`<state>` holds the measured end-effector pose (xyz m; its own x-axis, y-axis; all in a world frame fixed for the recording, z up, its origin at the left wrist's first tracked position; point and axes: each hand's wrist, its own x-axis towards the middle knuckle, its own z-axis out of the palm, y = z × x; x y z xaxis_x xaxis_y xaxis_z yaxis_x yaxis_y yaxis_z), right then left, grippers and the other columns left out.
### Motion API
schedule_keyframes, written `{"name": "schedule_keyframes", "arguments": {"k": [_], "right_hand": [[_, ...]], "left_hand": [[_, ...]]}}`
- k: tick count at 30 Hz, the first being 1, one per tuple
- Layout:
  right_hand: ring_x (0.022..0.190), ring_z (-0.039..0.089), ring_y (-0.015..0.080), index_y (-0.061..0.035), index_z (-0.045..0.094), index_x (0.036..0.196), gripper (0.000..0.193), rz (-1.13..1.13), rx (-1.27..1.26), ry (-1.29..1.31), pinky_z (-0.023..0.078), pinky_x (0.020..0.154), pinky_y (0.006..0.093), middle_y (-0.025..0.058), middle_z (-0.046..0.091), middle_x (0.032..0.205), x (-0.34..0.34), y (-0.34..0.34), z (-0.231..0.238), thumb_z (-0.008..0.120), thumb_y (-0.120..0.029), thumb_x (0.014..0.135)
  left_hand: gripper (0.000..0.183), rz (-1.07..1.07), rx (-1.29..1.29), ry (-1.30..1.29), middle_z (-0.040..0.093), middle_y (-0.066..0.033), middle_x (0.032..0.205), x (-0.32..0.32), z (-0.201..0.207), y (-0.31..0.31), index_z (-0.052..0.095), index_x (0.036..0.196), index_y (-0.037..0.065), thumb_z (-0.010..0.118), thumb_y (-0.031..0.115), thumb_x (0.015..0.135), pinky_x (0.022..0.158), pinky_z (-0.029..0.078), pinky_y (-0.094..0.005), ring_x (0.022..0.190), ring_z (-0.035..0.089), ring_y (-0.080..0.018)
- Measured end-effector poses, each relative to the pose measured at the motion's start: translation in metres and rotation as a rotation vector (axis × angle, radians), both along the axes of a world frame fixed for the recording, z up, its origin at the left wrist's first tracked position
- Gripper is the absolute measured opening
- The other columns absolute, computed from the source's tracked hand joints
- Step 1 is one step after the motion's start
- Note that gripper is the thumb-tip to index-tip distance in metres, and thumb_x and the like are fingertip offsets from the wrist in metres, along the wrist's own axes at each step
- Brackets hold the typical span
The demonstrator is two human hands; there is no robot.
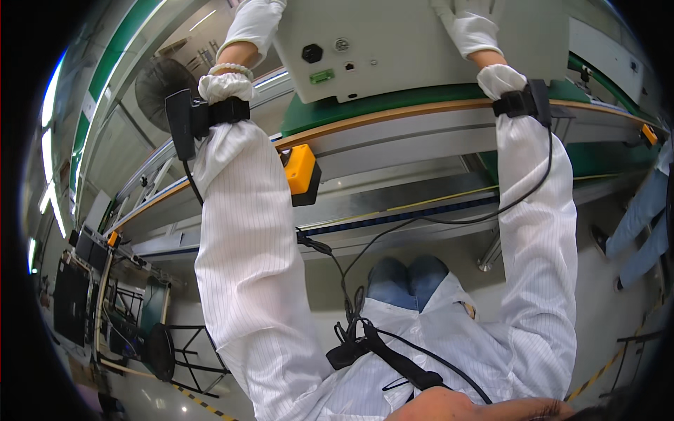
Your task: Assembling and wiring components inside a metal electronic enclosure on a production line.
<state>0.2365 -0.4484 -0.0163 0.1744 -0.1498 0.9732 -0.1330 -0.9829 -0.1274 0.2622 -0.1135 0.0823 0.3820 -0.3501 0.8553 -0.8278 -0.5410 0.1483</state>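
Note:
A large off-white equipment housing [414, 59] fills the top middle. Its near side carries a black power inlet [312, 53], a round metal connector [341, 45], a green terminal block [322, 76] and a small network port [349, 67]. My left hand [256, 27], in a white glove, is at the housing's left edge; the picture's top cuts off its fingers, so its grip is hidden. My right hand [472, 27], also gloved, lies on the housing's surface towards the right. Its fingers look stretched out and apart, with the tips cut off.
Under the housing is a green mat [330, 112] on a wood-edged workbench. A yellow-and-black switch box [300, 172] hangs at its front edge. A black cable [449, 221] runs from my right wrist. Another person's legs [642, 217] are at the right; a stool [161, 351] stands lower left.

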Motion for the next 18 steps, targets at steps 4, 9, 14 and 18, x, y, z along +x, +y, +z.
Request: {"name": "schedule_keyframes", "arguments": {"k": [4, 9, 14, 18], "right_hand": [[0.14, 0.016, 0.0419, -0.0125, 0.021, 0.149, 0.074, -0.039, -0.018, -0.029, 0.009, 0.111, 0.0596, 0.0216, 0.019, 0.153, 0.007, -0.002, 0.0, 0.045, -0.051, 0.091], [0.116, 0.037, 0.0292, -0.0083, 0.042, 0.127, 0.047, 0.91, 0.311, 0.009, 0.027, 0.098, 0.0436, 0.0124, 0.042, 0.126, -0.044, 0.036, -0.015, 0.053, -0.039, 0.093], [0.085, 0.064, 0.016, -0.0043, 0.057, 0.104, 0.02, 2.029, 0.697, -0.153, 0.053, 0.079, 0.0299, 0.01, 0.066, 0.097, -0.138, 0.124, -0.085, 0.063, 0.0, 0.085], [0.081, 0.064, 0.0155, -0.0018, 0.061, 0.09, 0.013, 2.251, 1.054, 0.384, 0.053, 0.072, 0.0278, 0.0075, 0.066, 0.087, -0.19, 0.203, -0.144, 0.07, -0.003, 0.082]], "left_hand": [[0.037, -0.101, 0.104, -0.078, 0.061, -0.0165, 0.12, -0.049, -0.012, 0.017, 0.055, 0.124, -0.003, 0.05, 0.022, 0.098, 0.099, 0.04, -0.03, 0.113, 0.055, -0.0218], [0.049, -0.02, 0.036, -0.059, 0.061, -0.0149, 0.122, -0.093, -0.06, 0.025, 0.054, 0.129, 0.006, 0.041, 0.042, 0.099, 0.098, 0.042, -0.035, 0.113, 0.058, -0.0263], [0.044, -0.436, -0.361, 0.048, 0.062, -0.0146, 0.118, -0.162, -0.16, 0.006, 0.054, 0.127, 0.002, 0.058, 0.03, 0.093, 0.095, 0.043, -0.0315, 0.112, 0.057, -0.0231], [0.047, -0.633, -0.371, 0.055, 0.052, -0.0251, 0.128, -0.198, -0.246, -0.016, 0.045, 0.127, -0.002, 0.058, 0.026, 0.092, 0.098, 0.043, -0.0407, 0.119, 0.052, -0.0351]]}}
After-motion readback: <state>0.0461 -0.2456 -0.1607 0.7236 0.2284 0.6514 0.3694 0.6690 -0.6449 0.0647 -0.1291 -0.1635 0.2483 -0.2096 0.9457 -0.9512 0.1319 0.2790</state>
